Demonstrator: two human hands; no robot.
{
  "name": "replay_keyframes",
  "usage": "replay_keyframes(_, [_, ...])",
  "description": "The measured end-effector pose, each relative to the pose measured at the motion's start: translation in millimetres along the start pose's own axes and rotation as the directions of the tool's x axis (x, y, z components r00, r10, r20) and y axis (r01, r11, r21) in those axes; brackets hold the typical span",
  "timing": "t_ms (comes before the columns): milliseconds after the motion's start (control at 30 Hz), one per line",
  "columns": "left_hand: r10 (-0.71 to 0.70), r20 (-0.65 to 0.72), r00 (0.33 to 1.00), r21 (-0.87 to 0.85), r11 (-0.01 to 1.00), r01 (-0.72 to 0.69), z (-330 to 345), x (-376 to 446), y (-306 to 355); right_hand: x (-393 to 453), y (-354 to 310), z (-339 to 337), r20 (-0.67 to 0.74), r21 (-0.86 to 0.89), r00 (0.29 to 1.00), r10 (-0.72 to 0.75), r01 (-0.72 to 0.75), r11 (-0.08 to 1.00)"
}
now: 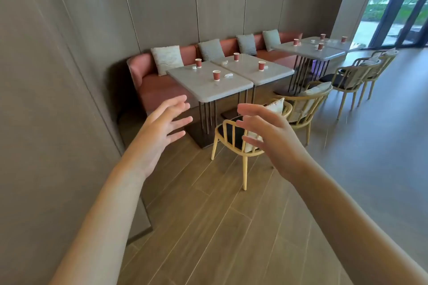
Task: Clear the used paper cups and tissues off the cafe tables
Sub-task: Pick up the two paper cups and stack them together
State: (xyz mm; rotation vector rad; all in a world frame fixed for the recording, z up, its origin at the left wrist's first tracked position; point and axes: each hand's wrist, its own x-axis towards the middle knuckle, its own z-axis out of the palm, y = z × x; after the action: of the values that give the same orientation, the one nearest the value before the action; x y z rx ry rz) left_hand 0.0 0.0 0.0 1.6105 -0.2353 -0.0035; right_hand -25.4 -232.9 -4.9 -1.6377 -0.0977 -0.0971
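Note:
Two grey cafe tables stand pushed together ahead of me, the nearer table point(203, 90) and its neighbour point(275, 74). Red paper cups stand upright on them: one near the front point(216, 75), one at the back left point(198, 62), two on the neighbour point(261, 65) point(236, 56). Crumpled white tissues lie beside them point(228, 75) point(194, 67) point(224, 62). A farther pair of tables point(328, 54) carries several more red cups point(320, 46) and tissues. My left hand point(159, 132) and my right hand point(266, 134) are raised in front of me, fingers spread, holding nothing, well short of the tables.
A pink bench point(152, 85) with grey cushions runs along the panelled wall behind the tables. Wooden chairs stand on my side: one point(234, 139) just beyond my right hand, others point(305, 104) point(352, 76) to the right. Wood-look floor lies between me and the tables. Glass doors point(393, 7) are far right.

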Motion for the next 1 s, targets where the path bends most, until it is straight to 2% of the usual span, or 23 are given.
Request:
replay_keyframes(100, [-0.018, 0.017, 1.0, -0.039, 0.999, 0.018, -15.3, 32.6, -7.2, 40.7, 8.1, 16.4, 0.011, 0.007, 1.0, 0.028, -0.028, 1.0])
replay_keyframes(267, [-0.05, 0.012, 0.999, -0.005, 0.999, 0.05, -36.9, 77.8, -24.5, 98.4, 22.2, 41.0, 0.026, -0.018, 0.999, 0.043, -0.043, 0.999])
replay_keyframes(500, [-0.053, -0.03, 0.998, -0.021, 0.998, 0.053, -49.7, 131.4, -33.3, 153.8, 19.8, 45.9, 0.03, -0.03, 0.999, 0.024, -0.023, 0.999])
replay_keyframes(767, [-0.034, -0.022, 0.999, -0.02, 0.999, 0.034, -30.4, 204.8, -46.0, 221.6, 29.2, 24.9, 0.02, -0.032, 0.999, 0.029, -0.028, 0.999])
replay_keyframes(1000, [-0.011, -0.008, 1.0, 0.019, 1.0, 0.011, 10.0, 302.8, -51.4, 311.2, 42.5, -26.0, 0.01, -0.043, 1.0, 0.001, 0.0, 0.999])
